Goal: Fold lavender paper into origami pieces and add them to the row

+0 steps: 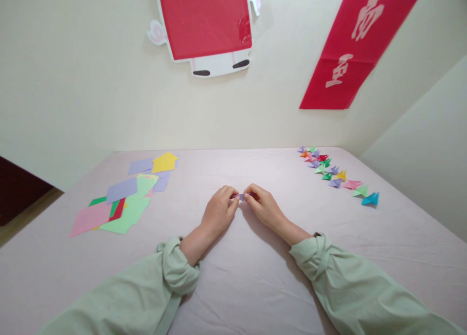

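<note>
A small folded piece of purple paper [241,197] is held between my two hands, just above or on the cloth-covered table. My left hand [220,209] pinches its left end with thumb and fingers. On the other end, my right hand [265,207] is closed in a similar pinch. Most of the paper is hidden behind the fingers, so its folded shape does not show clearly.
Loose sheets of coloured paper [122,191] overlap on the table's left side. Several small folded paper figures [370,199] form a slanting row at the right. The pale tablecloth [255,286] reaches a wall bearing red decorations [207,21].
</note>
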Tool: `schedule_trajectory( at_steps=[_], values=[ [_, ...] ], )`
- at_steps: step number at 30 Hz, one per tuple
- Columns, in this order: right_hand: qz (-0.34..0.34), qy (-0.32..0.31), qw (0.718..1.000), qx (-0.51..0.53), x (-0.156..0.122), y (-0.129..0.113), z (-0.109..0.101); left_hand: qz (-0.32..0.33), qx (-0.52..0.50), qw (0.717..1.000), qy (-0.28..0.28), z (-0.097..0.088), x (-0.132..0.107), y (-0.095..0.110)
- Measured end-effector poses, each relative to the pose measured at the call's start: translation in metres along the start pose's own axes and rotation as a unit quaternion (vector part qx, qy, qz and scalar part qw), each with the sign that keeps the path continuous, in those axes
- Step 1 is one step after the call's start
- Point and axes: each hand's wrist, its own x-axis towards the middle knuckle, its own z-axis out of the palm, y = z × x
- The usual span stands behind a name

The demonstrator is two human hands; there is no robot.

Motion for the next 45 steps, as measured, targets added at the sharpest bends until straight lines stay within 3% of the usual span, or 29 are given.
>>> schedule_trajectory(
  at_steps=[8, 24, 29, 34, 36, 40, 45],
  values=[
    [-0.043, 0.008, 0.996, -0.072, -0.004, -0.006, 0.005, 0.01, 0.055, 0.998, -0.032, 0.002, -0.002, 0.002],
    [-0.067, -0.01, 0.984, -0.163, -0.002, -0.008, 0.003, -0.001, 0.044, 0.999, -0.024, 0.003, -0.003, 0.003],
    [-0.039, 0.032, 0.983, -0.177, 0.002, -0.003, -0.007, -0.005, 0.034, 0.999, -0.019, 0.0, -0.003, 0.004],
    [0.023, 0.127, 0.983, -0.133, 0.01, 0.015, -0.024, -0.041, -0.007, 0.999, -0.002, -0.003, -0.002, 0.0],
    [0.007, 0.119, 0.988, -0.098, 0.01, 0.016, -0.023, -0.052, -0.03, 0.998, -0.003, -0.003, -0.001, 0.0],
    [-0.042, 0.047, 0.997, -0.033, 0.007, 0.006, -0.01, -0.054, -0.054, 0.997, -0.009, 0.001, -0.001, 0.0],
    [-0.037, 0.005, 0.998, -0.047, 0.002, 0.0, -0.001, -0.036, -0.051, 0.998, -0.018, 0.004, -0.001, -0.002]
  ],
)
